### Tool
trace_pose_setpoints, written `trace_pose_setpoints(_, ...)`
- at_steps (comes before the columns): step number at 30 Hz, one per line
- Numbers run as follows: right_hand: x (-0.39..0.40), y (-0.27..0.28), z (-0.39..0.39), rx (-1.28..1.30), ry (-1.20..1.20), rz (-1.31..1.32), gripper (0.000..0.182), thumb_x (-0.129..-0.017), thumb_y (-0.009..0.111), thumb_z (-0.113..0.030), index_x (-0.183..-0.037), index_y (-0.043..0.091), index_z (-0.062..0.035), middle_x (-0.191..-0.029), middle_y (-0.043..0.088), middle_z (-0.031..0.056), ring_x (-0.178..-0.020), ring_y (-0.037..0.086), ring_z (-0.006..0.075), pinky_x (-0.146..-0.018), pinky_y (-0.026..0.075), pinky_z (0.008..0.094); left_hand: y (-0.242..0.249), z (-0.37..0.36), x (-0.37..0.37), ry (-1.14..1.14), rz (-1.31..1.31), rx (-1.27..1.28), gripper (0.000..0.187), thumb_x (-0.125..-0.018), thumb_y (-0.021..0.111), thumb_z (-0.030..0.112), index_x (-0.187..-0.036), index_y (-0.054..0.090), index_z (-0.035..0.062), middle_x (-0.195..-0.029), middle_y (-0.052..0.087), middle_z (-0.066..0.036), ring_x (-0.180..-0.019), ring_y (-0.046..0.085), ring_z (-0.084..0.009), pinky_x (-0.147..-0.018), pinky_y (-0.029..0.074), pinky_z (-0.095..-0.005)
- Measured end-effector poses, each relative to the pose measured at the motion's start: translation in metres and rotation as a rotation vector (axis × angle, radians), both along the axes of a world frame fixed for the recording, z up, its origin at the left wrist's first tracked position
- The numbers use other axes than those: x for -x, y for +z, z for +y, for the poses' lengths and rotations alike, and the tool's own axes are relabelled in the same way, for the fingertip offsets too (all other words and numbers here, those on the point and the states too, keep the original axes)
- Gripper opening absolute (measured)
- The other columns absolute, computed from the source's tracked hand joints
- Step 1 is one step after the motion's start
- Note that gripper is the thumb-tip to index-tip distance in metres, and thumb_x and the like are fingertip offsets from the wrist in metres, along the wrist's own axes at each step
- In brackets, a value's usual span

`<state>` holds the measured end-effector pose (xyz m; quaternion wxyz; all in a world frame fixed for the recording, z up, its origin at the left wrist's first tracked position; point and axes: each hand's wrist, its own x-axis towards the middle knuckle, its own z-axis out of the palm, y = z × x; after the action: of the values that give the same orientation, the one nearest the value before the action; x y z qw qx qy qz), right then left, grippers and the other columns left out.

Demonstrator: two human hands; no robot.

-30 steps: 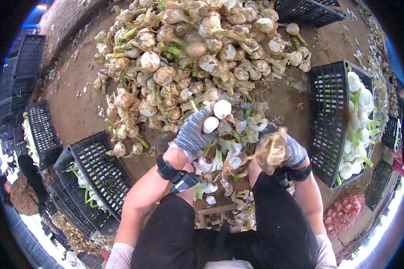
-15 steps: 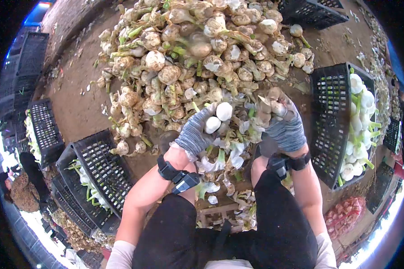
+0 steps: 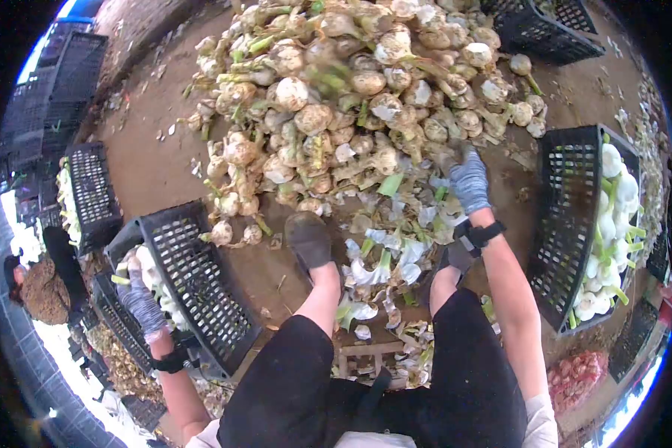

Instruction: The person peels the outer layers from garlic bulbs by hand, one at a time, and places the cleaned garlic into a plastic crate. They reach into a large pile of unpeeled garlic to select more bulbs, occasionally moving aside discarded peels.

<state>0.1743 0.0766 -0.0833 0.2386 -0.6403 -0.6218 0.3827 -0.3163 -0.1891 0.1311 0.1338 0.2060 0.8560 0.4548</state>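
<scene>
My left hand [image 3: 142,300], in a grey striped glove, is down at the opening of the black crate [image 3: 194,276] on my left. Its fingers are curled at the peeled white garlic bulbs [image 3: 151,267] there, and a cut green stem sticks out beside them. Over at the right edge of the heap of unpeeled garlic [image 3: 313,119] is my right hand [image 3: 469,183], gloved the same way. Its fingertips reach in among the dirty bulbs and are blurred; I cannot tell whether they grip one.
Another black crate [image 3: 567,224] with peeled garlic stands on my right. Loose skins and trimmings [image 3: 384,261] lie between my feet. A red net sack [image 3: 577,379] sits at lower right, a crate [image 3: 541,30] stands behind the heap, and stacked crates [image 3: 67,89] are at far left.
My left hand has swung from the middle, where it held two white bulbs, to the left crate. My right hand has turned from upright to reaching forward at the heap's edge.
</scene>
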Motion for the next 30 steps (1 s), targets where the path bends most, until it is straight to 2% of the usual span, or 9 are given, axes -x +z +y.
trace_pose_setpoints(3,-0.001,-0.006,-0.001,-0.091,0.017,0.226,0.028,-0.077,0.063,-0.01,-0.103,0.058,-0.0043,-0.092,0.062,0.0065,-0.08,0.056,0.0164,-0.072,0.049,0.03,-0.001,-0.066,0.062,0.027,0.236,0.483,0.039,-0.084,0.064,0.02,-0.115,0.05,0.0002,-0.108,0.056,-0.012,-0.094,0.057,-0.0178,-0.084,0.047,-0.0294)
trace_pose_setpoints(5,0.006,0.04,-0.01,0.114,-0.026,0.455,0.026,-0.076,0.061,-0.006,-0.102,0.058,-0.0043,-0.09,0.062,0.005,-0.078,0.055,0.0123,-0.07,0.048,0.0265,0.0,-0.073,0.064,-0.005,0.409,0.764,0.043,-0.083,0.065,0.017,-0.119,0.047,0.0005,-0.111,0.055,-0.013,-0.097,0.056,-0.0192,-0.086,0.046,-0.0308)
trace_pose_setpoints(8,-0.003,0.053,-0.019,0.102,-0.055,0.407,0.021,-0.078,0.058,-0.005,-0.099,0.061,-0.0036,-0.085,0.061,0.0024,-0.075,0.054,0.0076,-0.067,0.046,0.0226,-0.008,-0.029,0.004,-0.124,0.582,0.576,0.051,-0.08,0.066,0.013,-0.124,0.042,0.001,-0.116,0.052,-0.013,-0.102,0.054,-0.0212,-0.089,0.045,-0.0329)
trace_pose_setpoints(11,-0.001,0.1,-0.028,0.115,-0.018,0.476,0.021,-0.081,0.054,-0.01,-0.099,0.062,-0.0029,-0.083,0.062,0.0011,-0.074,0.055,0.0079,-0.065,0.045,0.021,0.001,0.046,-0.08,-0.428,0.236,0.161,0.059,-0.078,0.068,0.009,-0.129,0.038,0.0016,-0.122,0.049,-0.014,-0.108,0.053,-0.0233,-0.091,0.044,-0.035)
trace_pose_setpoints(17,0.014,0.148,-0.037,0.342,0.022,0.697,0.025,-0.081,0.061,-0.02,-0.097,0.062,-0.0011,-0.087,0.064,0.0042,-0.075,0.057,0.009,-0.069,0.046,0.0228,-0.066,0.143,-0.226,-1.023,-0.877,-0.026,0.093,-0.067,0.079,0.013,-0.14,0.023,0.0049,-0.134,0.04,-0.011,-0.116,0.046,-0.0215,-0.096,0.041,-0.0359)
trace_pose_setpoints(20,0.012,0.143,-0.038,0.303,0.079,0.683,0.034,-0.086,0.06,-0.03,-0.105,0.058,-0.0012,-0.085,0.062,0.0012,-0.076,0.056,0.0064,-0.064,0.046,0.0205,-0.076,0.171,-0.262,-1.279,-0.698,-0.064,0.09,-0.068,0.079,0.014,-0.139,0.025,0.0053,-0.131,0.042,-0.011,-0.116,0.044,-0.0182,-0.095,0.041,-0.0337)
trace_pose_setpoints(23,0.021,0.151,-0.039,0.391,-0.013,0.713,0.032,-0.084,0.061,-0.03,-0.098,0.06,-0.0016,-0.082,0.063,0.0026,-0.073,0.056,0.0071,-0.065,0.045,0.0216,-0.089,0.173,-0.279,-1.039,-0.924,-0.092,0.092,-0.063,0.083,0.018,-0.137,0.03,0.0058,-0.129,0.045,-0.009,-0.117,0.042,-0.0134,-0.095,0.04,-0.0309)
trace_pose_setpoints(27,0.026,0.115,-0.062,0.389,-0.103,0.812,0.03,-0.082,0.065,-0.024,-0.102,0.059,-0.0017,-0.09,0.063,0.003,-0.079,0.057,0.0086,-0.072,0.047,0.0242,-0.105,0.165,-0.291,-1.05,-0.585,-0.153,0.079,-0.064,0.082,0.019,-0.128,0.04,0.0042,-0.12,0.052,-0.008,-0.108,0.05,-0.0164,-0.094,0.041,-0.031)
trace_pose_setpoints(30,0.03,0.112,-0.063,0.359,-0.13,0.744,0.029,-0.082,0.066,-0.021,-0.102,0.06,-0.0026,-0.091,0.063,0.0024,-0.083,0.056,0.0084,-0.076,0.047,0.025,-0.111,0.164,-0.291,-1.117,-0.036,-0.21,0.074,-0.062,0.082,0.012,-0.124,0.043,0.005,-0.113,0.054,-0.011,-0.105,0.053,-0.0199,-0.091,0.043,-0.0321)
